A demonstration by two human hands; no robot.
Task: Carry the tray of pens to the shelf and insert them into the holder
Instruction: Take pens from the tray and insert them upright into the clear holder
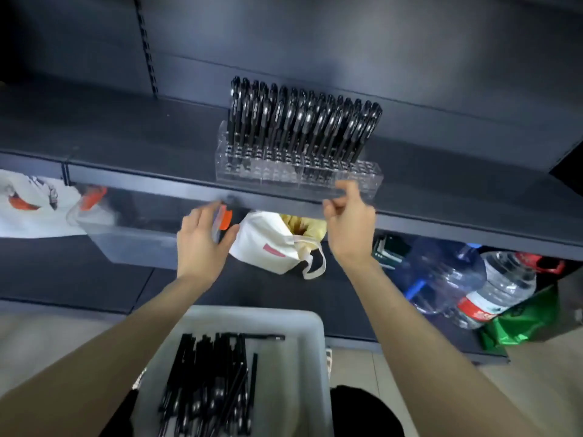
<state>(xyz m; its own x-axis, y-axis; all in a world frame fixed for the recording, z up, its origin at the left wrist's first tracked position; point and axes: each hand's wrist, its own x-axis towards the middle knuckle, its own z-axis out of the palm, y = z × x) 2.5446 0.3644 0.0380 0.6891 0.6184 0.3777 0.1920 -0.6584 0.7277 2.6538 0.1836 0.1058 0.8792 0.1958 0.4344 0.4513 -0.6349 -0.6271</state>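
Dozens of pens stand upright, caps up, in the holder.

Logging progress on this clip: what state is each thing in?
holder: upright on shelf, back rows full of pens, front rows empty
tray: holds loose pens
left hand: grips blurred orange-marked item
right hand: grips holder's front edge

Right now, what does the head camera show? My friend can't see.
A right hand grips the front of a clear holder of black pens on a dark shelf. More pens lie in a white tray below.
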